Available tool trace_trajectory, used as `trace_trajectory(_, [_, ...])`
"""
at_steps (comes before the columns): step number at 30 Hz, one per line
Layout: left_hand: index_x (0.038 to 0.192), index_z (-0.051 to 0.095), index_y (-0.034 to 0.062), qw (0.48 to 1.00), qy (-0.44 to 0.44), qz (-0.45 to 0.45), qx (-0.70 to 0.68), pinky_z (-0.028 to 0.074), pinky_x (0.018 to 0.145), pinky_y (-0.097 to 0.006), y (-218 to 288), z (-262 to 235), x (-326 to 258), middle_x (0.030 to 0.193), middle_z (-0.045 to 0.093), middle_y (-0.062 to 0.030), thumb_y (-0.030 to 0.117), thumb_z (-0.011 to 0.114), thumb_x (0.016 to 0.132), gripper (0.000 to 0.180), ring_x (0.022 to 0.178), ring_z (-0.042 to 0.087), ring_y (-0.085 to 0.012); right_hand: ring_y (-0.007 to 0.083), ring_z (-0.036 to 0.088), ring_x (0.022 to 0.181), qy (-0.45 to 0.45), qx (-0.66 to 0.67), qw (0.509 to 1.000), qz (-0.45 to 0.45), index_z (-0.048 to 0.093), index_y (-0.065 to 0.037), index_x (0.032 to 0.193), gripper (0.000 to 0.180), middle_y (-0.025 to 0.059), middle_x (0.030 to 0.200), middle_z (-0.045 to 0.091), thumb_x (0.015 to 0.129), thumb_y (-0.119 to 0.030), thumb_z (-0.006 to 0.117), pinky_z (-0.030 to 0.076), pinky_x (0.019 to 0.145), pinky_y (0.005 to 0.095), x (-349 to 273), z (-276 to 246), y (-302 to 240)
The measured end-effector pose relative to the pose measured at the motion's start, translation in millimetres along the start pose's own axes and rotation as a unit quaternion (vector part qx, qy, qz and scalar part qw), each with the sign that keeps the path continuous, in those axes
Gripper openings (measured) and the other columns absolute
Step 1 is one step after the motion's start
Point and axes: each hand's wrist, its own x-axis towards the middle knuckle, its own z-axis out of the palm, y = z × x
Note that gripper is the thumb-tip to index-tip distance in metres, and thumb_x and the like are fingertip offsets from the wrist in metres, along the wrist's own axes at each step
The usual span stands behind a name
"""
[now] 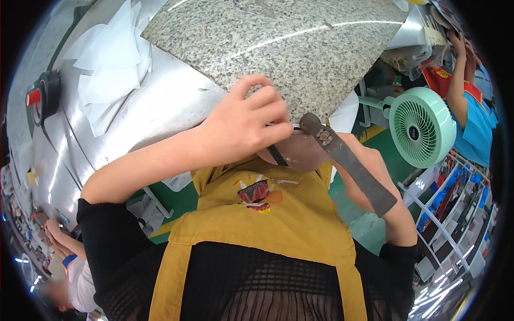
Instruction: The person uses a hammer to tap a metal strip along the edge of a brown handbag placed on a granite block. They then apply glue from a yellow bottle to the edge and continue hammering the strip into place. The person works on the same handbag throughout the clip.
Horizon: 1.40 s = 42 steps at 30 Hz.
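Both hands work at frame centre: left hand [243, 125] pinches a dark strap [277, 155], right hand [369, 171] (mostly hidden) grips a hammer [348, 160] beside the granite slab [278, 48]; striking likely next.

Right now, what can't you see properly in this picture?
- Head view: the brown piece under the left hand is mostly covered by that hand.
- The right hand sits behind the flat metal tool, so its grip is hidden.
- The granite slab is cut off by the top edge.
- The green fan's base is hidden.
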Motion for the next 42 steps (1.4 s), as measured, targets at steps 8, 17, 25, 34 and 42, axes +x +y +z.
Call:
trace_trajectory(8, [0.089,0.061,0.0111,0.996,0.022,0.057,0.059,0.042,0.092,-0.041,0.6,3.2,-4.0,0.086,0.054,0.0012,0.011,0.063,0.066,0.023,0.084,0.053,-0.0161,0.0362,0.062,0.084,-0.022,-0.022,0.999,-0.011,0.049,-0.003,0.120,0.038,0.0175,0.097,0.061,0.083,-0.003,0.056,0.049,0.068,0.0367,4.2,-1.3,-5.9])
trace_trajectory(17, [0.088,0.061,0.0127,1.000,0.016,-0.013,0.002,0.041,0.093,-0.042,3.0,2.5,-3.0,0.085,0.054,0.0013,0.009,0.063,0.070,0.018,0.085,0.052,-0.0173,0.0370,0.061,0.084,-0.052,-0.068,0.996,-0.001,0.046,-0.003,0.117,0.041,0.0169,0.094,0.058,0.078,-0.005,0.060,0.050,0.068,0.0413,8.9,3.0,-12.2])
trace_trajectory(25, [0.086,0.061,0.0132,0.999,0.024,0.006,0.021,0.041,0.093,-0.043,-1.8,0.5,-8.1,0.083,0.053,0.0020,0.011,0.063,0.067,0.019,0.084,0.052,-0.0172,0.0407,0.057,0.074,0.034,0.058,0.998,0.002,0.050,0.000,0.114,0.027,0.0193,0.087,0.056,0.087,-0.004,0.053,0.046,0.065,0.0348,7.7,-3.7,-13.4])
trace_trajectory(34, [0.085,0.059,0.0114,0.996,0.036,0.041,0.065,0.042,0.092,-0.042,-0.6,3.2,-10.8,0.084,0.054,0.0015,0.012,0.063,0.066,0.019,0.085,0.053,-0.0165,0.0345,0.055,0.073,-0.004,0.025,1.000,-0.017,0.051,-0.002,0.114,0.030,0.0162,0.089,0.057,0.085,-0.006,0.056,0.046,0.063,0.0356,9.5,-3.0,-12.9])
trace_trajectory(42, [0.087,0.059,0.0105,0.994,-0.002,-0.107,-0.028,0.041,0.088,-0.039,10.8,-5.0,-2.7,0.085,0.054,-0.0013,0.012,0.066,0.073,0.016,0.089,0.053,-0.0219,0.0285,0.057,0.076,-0.005,0.040,0.999,-0.011,0.050,-0.002,0.113,0.025,0.0140,0.086,0.056,0.089,-0.008,0.052,0.045,0.066,0.0345,6.7,4.8,-11.8])
